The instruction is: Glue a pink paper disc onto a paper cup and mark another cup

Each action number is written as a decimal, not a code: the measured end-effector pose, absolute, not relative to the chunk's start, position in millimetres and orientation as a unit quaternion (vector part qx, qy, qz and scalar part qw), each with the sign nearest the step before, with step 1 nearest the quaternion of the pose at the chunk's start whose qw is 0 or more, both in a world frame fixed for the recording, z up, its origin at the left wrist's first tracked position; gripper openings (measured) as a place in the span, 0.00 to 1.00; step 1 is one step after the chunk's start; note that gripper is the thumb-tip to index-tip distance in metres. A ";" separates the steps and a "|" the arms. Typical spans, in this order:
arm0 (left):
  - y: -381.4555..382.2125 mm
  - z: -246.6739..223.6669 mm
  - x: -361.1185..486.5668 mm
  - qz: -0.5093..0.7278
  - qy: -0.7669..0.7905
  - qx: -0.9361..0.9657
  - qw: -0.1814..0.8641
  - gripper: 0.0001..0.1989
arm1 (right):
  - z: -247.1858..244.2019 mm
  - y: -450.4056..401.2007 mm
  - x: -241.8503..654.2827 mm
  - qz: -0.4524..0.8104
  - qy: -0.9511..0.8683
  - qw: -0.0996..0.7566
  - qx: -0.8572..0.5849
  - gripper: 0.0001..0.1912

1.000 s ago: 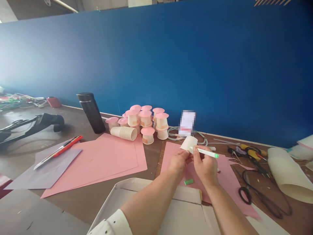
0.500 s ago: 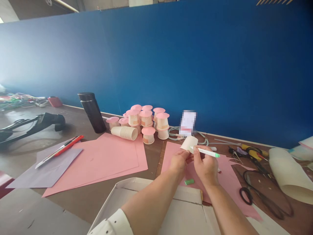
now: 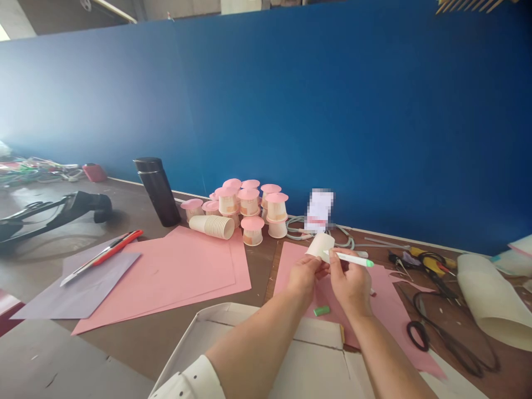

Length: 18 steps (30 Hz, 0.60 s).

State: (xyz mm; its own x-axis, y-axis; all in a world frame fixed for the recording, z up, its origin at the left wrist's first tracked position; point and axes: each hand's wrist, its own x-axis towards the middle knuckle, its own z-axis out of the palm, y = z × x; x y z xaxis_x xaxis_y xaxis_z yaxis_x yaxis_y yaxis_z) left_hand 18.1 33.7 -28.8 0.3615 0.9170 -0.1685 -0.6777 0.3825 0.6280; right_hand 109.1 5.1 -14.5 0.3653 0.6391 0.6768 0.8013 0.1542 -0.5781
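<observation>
A white paper cup (image 3: 321,245) is gripped by my left hand (image 3: 305,274), tilted above the pink paper (image 3: 288,257). My right hand (image 3: 351,282) pinches a white marker (image 3: 352,259) with a green end, its other end close to the cup's side; I cannot tell whether the tip touches. Below my hands lies a small green marker cap (image 3: 321,311) on the pink paper. Farther back and left, several paper cups with pink paper discs on top (image 3: 252,230) stand grouped, some stacked. A nested stack of plain paper cups (image 3: 211,226) lies on its side before them.
A red utility knife (image 3: 102,256) rests on grey-purple paper at left, beside large pink sheets (image 3: 183,271). A black flask (image 3: 157,191) stands behind. Scissors (image 3: 418,335), cables and a large cream roll (image 3: 492,299) lie at right. An open cardboard box (image 3: 216,321) is under my forearms.
The cup has shifted or turned very slightly in my left hand. Both hands otherwise keep nearly the same place, and the marker stays by the cup.
</observation>
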 end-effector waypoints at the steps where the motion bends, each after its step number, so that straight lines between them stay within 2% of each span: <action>1: 33.8 -29.0 18.4 0.504 0.249 0.237 0.792 0.10 | -14.4 5.2 108.5 -0.079 -0.559 0.516 -0.644 0.15; 9: 36.5 -26.8 18.0 0.514 0.267 0.198 0.791 0.07 | -15.4 3.7 108.4 -0.103 -0.539 0.519 -0.656 0.18; 18: 33.8 -26.8 19.2 0.511 0.254 0.224 0.790 0.09 | -13.5 3.8 104.9 -0.102 -0.534 0.512 -0.665 0.19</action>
State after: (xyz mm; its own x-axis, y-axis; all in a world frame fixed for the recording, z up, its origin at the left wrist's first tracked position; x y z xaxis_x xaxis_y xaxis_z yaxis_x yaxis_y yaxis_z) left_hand 19.2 33.8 -26.8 0.3482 0.9215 -0.1718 -0.6935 0.3765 0.6143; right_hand 104.9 3.8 -13.5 0.4097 0.6051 0.6827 0.8149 0.0936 -0.5720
